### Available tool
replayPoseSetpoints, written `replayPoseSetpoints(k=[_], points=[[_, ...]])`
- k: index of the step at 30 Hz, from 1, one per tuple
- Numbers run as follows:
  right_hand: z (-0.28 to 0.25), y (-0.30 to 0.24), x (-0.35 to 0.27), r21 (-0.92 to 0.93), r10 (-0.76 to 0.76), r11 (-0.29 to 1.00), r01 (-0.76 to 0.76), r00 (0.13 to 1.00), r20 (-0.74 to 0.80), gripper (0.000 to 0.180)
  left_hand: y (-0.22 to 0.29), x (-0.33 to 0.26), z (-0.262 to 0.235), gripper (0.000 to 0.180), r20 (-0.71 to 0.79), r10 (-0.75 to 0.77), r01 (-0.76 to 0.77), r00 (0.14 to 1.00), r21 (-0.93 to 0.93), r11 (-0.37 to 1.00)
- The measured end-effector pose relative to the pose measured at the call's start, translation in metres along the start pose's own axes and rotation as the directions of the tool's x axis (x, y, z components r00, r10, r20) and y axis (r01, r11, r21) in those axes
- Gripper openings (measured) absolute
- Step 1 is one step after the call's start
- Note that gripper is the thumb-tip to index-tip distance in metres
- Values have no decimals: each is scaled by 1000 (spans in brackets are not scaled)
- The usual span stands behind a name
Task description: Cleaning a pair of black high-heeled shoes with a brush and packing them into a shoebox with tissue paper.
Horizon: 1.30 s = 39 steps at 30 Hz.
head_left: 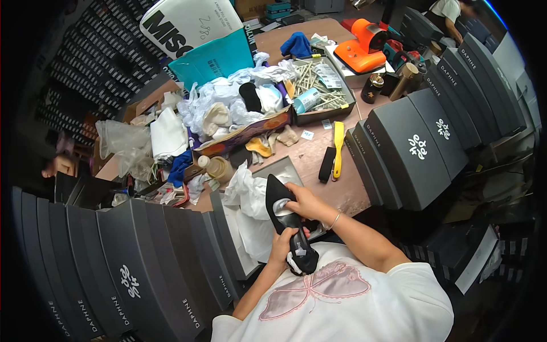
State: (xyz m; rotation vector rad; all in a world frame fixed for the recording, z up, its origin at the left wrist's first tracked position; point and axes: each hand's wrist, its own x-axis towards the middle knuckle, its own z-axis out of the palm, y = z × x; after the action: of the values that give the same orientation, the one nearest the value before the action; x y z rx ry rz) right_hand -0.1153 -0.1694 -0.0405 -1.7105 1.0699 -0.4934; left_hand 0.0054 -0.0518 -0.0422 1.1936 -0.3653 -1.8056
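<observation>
Item: one black shoe (pixel 274 187), pointed toe away from the wearer, held in front of the white shirt (pixel 342 296). Both hands clamped on it: right hand (pixel 309 203) by the forepart, thumb over the opening; left hand (pixel 281 245) farther back, its far fingers mostly hidden underneath. Pale patch inside the shoe; whether paper or lining, I cannot tell. White piece near the heel end, likewise unclear.

Beyond: open box (pixel 293 169), partly covered by crumpled tissue (pixel 250 196) and the shoe. On the desk (pixel 307 153): yellow brush (pixel 338 149), whole. Left stack (pixel 145 245): nearest boxes sink into the dark rim. Co-worker (pixel 447 11), upper right: cut off at the top.
</observation>
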Motion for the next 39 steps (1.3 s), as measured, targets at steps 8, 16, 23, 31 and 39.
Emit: replayPoseSetpoints(k=[8, 16, 23, 31, 39], points=[[-111, 199, 53, -161, 250, 915, -369, 835, -490, 62, 25, 13, -31, 53, 203, -137, 222, 970, -494, 841], [-103, 269, 65, -154, 157, 921, -358, 702, -695, 59, 19, -2, -33, 48, 232, -39, 174, 972, -600, 780], [-129, 40, 13, -272, -219, 958, 96, 855, -470, 50, 8, 15, -64, 39, 503, -31, 348, 864, -552, 758], [-166, -33, -31, -930, -455, 131, 342, 855, 250, 51, 54, -9, -29, 28, 381, -134, 132, 915, 31, 991], [-95, -10, -18, -843, -577, 531, -90, 690, -437, 25, 58, -14, -29, 60, 175, 340, -382, 924, 388, 839]])
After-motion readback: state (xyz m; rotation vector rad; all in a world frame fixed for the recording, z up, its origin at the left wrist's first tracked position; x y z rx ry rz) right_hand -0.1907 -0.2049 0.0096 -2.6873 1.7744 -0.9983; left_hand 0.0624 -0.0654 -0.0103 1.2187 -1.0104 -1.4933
